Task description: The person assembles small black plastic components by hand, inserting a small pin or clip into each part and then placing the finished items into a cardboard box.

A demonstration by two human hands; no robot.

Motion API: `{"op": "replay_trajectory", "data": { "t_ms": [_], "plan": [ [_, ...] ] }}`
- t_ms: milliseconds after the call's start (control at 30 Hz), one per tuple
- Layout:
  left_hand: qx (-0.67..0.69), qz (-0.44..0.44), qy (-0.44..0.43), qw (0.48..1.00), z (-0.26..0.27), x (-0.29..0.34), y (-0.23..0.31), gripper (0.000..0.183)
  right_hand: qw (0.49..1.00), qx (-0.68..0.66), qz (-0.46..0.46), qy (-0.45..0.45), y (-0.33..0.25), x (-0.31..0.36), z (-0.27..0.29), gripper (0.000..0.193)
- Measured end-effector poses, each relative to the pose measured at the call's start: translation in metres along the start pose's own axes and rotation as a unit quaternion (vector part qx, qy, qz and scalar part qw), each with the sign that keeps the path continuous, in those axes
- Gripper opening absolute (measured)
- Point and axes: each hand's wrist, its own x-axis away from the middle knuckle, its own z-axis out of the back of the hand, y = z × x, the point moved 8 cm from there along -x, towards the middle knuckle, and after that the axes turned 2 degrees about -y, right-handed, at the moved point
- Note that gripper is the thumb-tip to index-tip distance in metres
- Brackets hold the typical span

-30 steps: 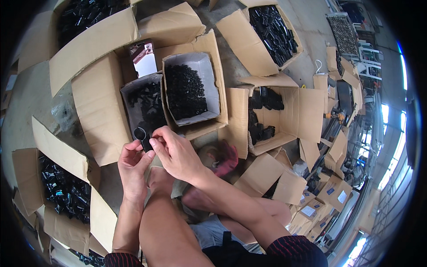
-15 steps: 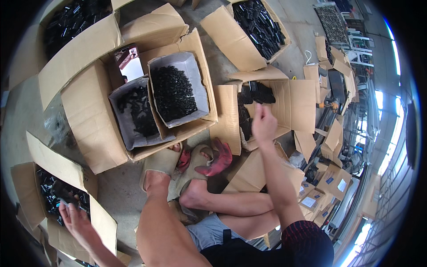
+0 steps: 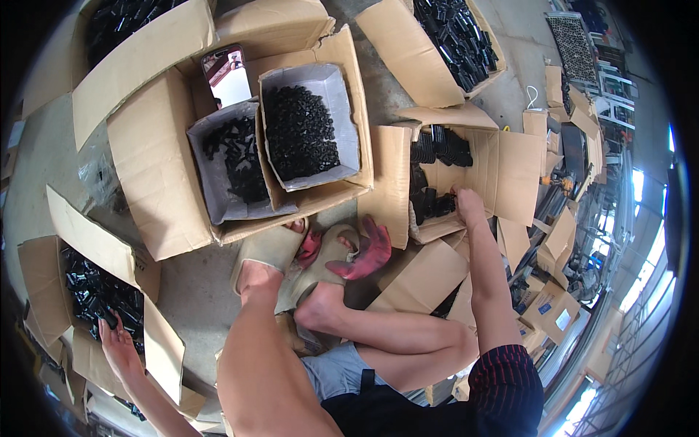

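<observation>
My left hand (image 3: pixel 121 349) is at the lower left, fingers closed around a short black plastic part (image 3: pixel 111 320). Beneath it stands an open carton (image 3: pixel 45 288) heaped with loose, glossy black parts (image 3: pixel 91 280). My right hand (image 3: pixel 470 206) reaches into another open carton (image 3: pixel 477 171) on the right, fingertips pinched together beside its near wall. Whatever those fingers hold, if anything, is too small to make out. Inside that carton, black parts (image 3: pixel 445 146) lie in neat rows along the far and left sides, and more (image 3: pixel 437 206) sit close to my fingertips.
A large carton (image 3: pixel 156 167) ahead holds two grey-lined boxes (image 3: pixel 349 116) of small black pieces and a propped phone (image 3: pixel 227 79). Another carton (image 3: pixel 408 51) of black parts stands farther back. Red gloves (image 3: pixel 368 255) lie by my sandalled feet. Flattened cardboard (image 3: pixel 422 273) and stacked cartons are at right.
My right hand has moved from above the right carton's middle to its near right side. My left hand has lowered slightly toward the loose parts. The view has shifted a little.
</observation>
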Motion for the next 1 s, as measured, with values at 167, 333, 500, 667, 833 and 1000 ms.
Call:
{"op": "replay_trajectory", "data": {
  "t_ms": [167, 333, 500, 667, 833, 1000],
  "plan": [
    [-0.153, -0.093, 0.094, 0.979, 0.026, 0.009, 0.008, 0.047, 0.988, 0.143, 0.054, 0.006, -0.007, -0.019, 0.005, 0.020],
    [-0.136, -0.131, 0.109, 0.976, 0.018, 0.037, 0.018, 0.044, 0.993, 0.117, 0.021, -0.015, -0.032, -0.053, 0.001, 0.024],
    [-0.346, -0.177, 0.185, 0.903, -0.052, 0.018, 0.041, 0.044, 0.999, -0.024, 0.006, 0.031, 0.024, 0.002, -0.011, 0.025],
    [-0.515, -0.254, 0.353, 0.738, -0.032, 0.078, 0.053, 0.047, 0.985, -0.072, 0.010, 0.154, -0.014, 0.017, 0.031, 0.023],
    [-0.395, -0.348, 0.046, 0.849, -0.190, 0.129, 0.038, 0.033, 0.955, -0.232, -0.001, 0.184, -0.050, 0.093, 0.093, 0.019],
    [-0.323, -0.448, -0.461, 0.695, -0.358, 0.215, 0.010, 0.052, 0.886, -0.425, 0.162, -0.090, -0.262, 0.171, 0.143, 0.018]
  ]
}}
